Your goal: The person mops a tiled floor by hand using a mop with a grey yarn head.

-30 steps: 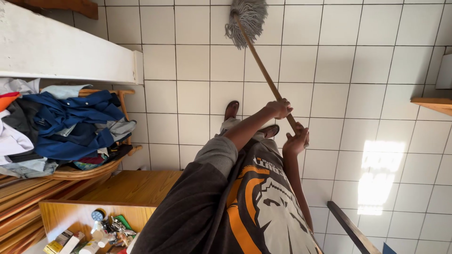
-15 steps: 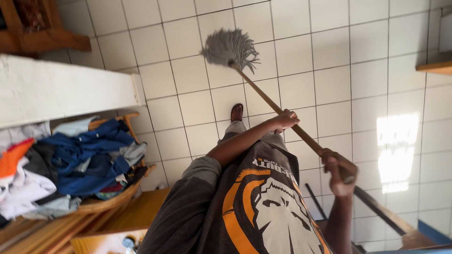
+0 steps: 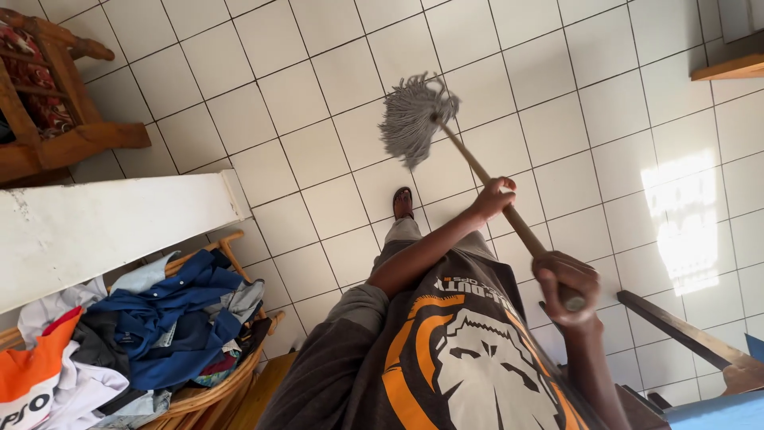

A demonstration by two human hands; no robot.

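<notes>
You hold the long wooden-handled mop [image 3: 485, 179] with both hands: your left hand [image 3: 492, 197] wraps the shaft partway down, your right hand [image 3: 567, 287] closes over its top end. The grip of each is tight around the wood. The grey string mop head [image 3: 414, 118] hangs over the white tiled floor [image 3: 318, 95], ahead of your sandalled foot [image 3: 403, 202]; whether the strings touch the tiles, you cannot tell from this steep angle.

If the floor is wet, that foot could slip. A wide swing to your left might catch the white ledge [image 3: 111, 227] or the woven basket of blue and orange clothes [image 3: 159, 334]; to the right, the dark wooden bar [image 3: 676, 330] lies close to your elbow.

Your other foot is hidden behind your dark printed shirt [image 3: 446, 358]. The wooden chair [image 3: 56, 119] is cut off at the frame's edge.
</notes>
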